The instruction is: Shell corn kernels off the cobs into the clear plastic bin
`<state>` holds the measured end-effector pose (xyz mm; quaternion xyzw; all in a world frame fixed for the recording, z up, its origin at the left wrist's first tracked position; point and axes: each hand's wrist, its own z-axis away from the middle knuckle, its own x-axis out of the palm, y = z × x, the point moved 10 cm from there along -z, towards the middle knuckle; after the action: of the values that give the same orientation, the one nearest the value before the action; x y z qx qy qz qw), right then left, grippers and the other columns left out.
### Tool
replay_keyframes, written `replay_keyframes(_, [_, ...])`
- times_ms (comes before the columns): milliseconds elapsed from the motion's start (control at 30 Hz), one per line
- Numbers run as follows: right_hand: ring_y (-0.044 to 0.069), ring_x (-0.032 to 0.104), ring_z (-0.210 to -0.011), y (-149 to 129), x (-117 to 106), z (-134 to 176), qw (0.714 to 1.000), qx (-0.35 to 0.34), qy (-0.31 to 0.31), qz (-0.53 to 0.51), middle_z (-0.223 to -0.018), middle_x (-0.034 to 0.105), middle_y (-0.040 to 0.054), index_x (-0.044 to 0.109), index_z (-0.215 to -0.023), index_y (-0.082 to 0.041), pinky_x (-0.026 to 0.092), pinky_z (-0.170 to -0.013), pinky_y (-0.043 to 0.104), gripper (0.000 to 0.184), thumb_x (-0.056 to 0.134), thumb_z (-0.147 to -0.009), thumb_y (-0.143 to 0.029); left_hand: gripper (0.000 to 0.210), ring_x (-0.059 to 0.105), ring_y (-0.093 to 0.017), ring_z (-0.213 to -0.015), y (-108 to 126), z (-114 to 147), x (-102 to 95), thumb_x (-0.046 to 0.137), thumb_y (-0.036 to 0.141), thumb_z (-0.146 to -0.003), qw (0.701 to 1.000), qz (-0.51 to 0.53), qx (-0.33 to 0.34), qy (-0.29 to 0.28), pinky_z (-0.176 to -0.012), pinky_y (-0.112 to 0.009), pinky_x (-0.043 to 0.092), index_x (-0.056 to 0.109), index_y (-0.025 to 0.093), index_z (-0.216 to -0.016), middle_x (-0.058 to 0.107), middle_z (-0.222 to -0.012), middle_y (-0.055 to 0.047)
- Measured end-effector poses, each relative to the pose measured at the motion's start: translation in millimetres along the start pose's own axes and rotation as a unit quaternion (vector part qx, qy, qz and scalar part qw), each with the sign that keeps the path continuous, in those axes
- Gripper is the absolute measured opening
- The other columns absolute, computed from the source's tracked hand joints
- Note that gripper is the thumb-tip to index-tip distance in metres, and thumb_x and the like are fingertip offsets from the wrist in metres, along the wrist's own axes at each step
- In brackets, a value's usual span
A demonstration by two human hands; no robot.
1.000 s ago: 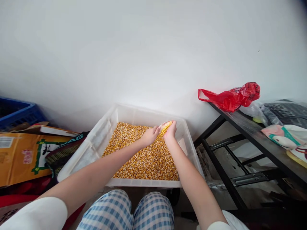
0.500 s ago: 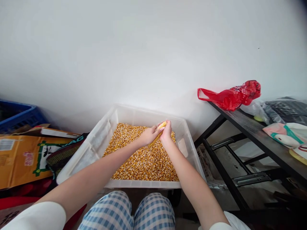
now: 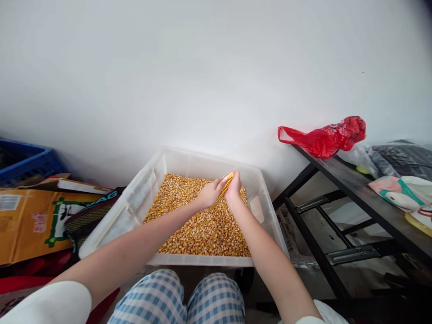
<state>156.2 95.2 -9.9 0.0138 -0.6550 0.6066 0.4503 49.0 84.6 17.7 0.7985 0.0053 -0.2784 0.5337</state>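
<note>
An ear of corn (image 3: 224,191) is held at a slant between my two hands, above a heap of loose corn kernels (image 3: 199,225). My left hand (image 3: 212,191) is closed around its left side, thumb and fingers near the upper end. From the right, my right hand (image 3: 234,186) wraps the cob, its fingers partly hidden behind it. The kernels, yellow and whitish, lie in a translucent plastic bin (image 3: 121,229) in front of my knees.
At the right stands a black metal-framed table (image 3: 364,191) bearing a red plastic bag (image 3: 324,137) and a cap-like cloth item (image 3: 401,191). On the left are a cardboard box (image 3: 25,229) and a blue crate (image 3: 30,166). A white wall (image 3: 209,72) rises behind the bin.
My left hand has shifted slightly on the ear of corn, and more of its yellow side shows between the hands. Both hands still grip it over the bin.
</note>
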Motion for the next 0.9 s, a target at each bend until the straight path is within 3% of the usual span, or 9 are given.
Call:
replay_keyframes(167, [0.009,0.046,-0.041,-2,11,1,0.999,0.023,-0.028,-0.018,-0.046,0.044,-0.0064,0.040,-0.061,-0.019,0.041,-0.043,0.020,0.017,0.042,-0.072,-0.033,0.061,0.057,-0.020,-0.075,-15,-12,-8.8,0.019,0.061,-0.080,0.997,0.070,-0.037,0.026,-0.067,-0.028,0.042,0.060,0.015,-0.079,0.064,-0.076,-0.006])
replay_keyframes(267, [0.009,0.047,-0.041,-4,18,2,0.997,0.043,-0.055,-0.034,-0.047,0.045,-0.0057,0.039,-0.063,-0.019,0.044,-0.045,0.022,0.019,0.037,-0.074,-0.035,0.067,0.052,-0.016,-0.055,-30,-21,-11.5,0.016,0.067,-0.077,0.985,0.147,-0.093,-0.006,-0.051,-0.026,0.038,0.058,0.015,-0.074,0.056,-0.056,-0.002])
replay_keyframes(400, [0.011,0.051,-0.045,-10,6,-4,0.996,0.050,-0.029,-0.064,-0.049,0.048,-0.0037,0.040,-0.065,-0.020,0.047,-0.049,0.024,0.026,0.030,-0.079,-0.039,0.071,0.053,-0.017,-0.053,-50,-20,-12.5,0.017,0.071,-0.073,0.947,0.243,-0.203,-0.059,-0.046,-0.025,0.035,0.060,0.014,-0.080,0.058,-0.056,-0.004])
replay_keyframes(500, [0.013,0.056,-0.052,-18,-2,-10,0.997,0.024,-0.022,-0.063,-0.053,0.054,-0.0018,0.045,-0.068,-0.020,0.049,-0.054,0.027,0.034,0.020,-0.082,-0.038,0.067,0.058,-0.019,-0.061,-57,-12,-7.6,0.025,0.071,-0.070,0.894,0.348,-0.273,-0.069,-0.050,-0.025,0.039,0.059,0.015,-0.084,0.063,-0.069,-0.007])
replay_keyframes(600, [0.013,0.058,-0.057,-14,-2,-13,0.997,0.042,-0.027,-0.064,-0.057,0.058,-0.0007,0.048,-0.071,-0.019,0.050,-0.058,0.028,0.037,0.019,-0.085,-0.038,0.056,0.060,-0.022,-0.067,-55,-11,-15.4,0.037,0.065,-0.071,0.806,0.512,-0.295,0.016,-0.056,-0.031,0.044,0.053,0.014,-0.088,0.064,-0.076,-0.010])
replay_keyframes(700, [0.013,0.060,-0.062,4,13,-8,0.989,0.121,-0.083,-0.016,-0.062,0.061,-0.0001,0.051,-0.075,-0.018,0.052,-0.061,0.028,0.029,0.030,-0.085,-0.035,0.037,0.061,-0.022,-0.069,-64,-10,-56.8,0.047,0.051,-0.072,0.710,0.621,-0.259,0.207,-0.061,-0.033,0.046,0.046,0.017,-0.087,0.062,-0.077,-0.010])
replay_keyframes(767, [0.013,0.061,-0.064,14,29,3,0.975,0.154,-0.153,0.057,-0.068,0.063,0.0012,0.053,-0.079,-0.016,0.053,-0.063,0.029,0.022,0.039,-0.083,-0.033,0.032,0.061,-0.022,-0.069,-75,-4,-88.0,0.042,0.049,-0.074,0.650,0.649,-0.233,0.320,-0.061,-0.034,0.047,0.042,0.018,-0.085,0.061,-0.076,-0.009])
replay_keyframes(833, [0.013,0.062,-0.063,24,47,22,0.945,0.163,-0.246,0.144,-0.074,0.065,0.0028,0.056,-0.084,-0.015,0.053,-0.062,0.028,0.022,0.047,-0.080,-0.035,0.035,0.061,-0.022,-0.067,-82,-1,-111.0,0.035,0.051,-0.075,0.621,0.658,-0.205,0.373,-0.060,-0.034,0.047,0.043,0.018,-0.082,0.060,-0.071,-0.008])
replay_keyframes(900, [0.012,0.061,-0.059,35,62,45,0.898,0.162,-0.336,0.232,-0.077,0.064,0.0031,0.056,-0.090,-0.016,0.052,-0.058,0.027,0.028,0.053,-0.076,-0.040,0.041,0.059,-0.020,-0.062,-84,-2,-119.8,0.030,0.055,-0.074,0.627,0.656,-0.194,0.373,-0.058,-0.032,0.046,0.046,0.017,-0.077,0.058,-0.066,-0.007])
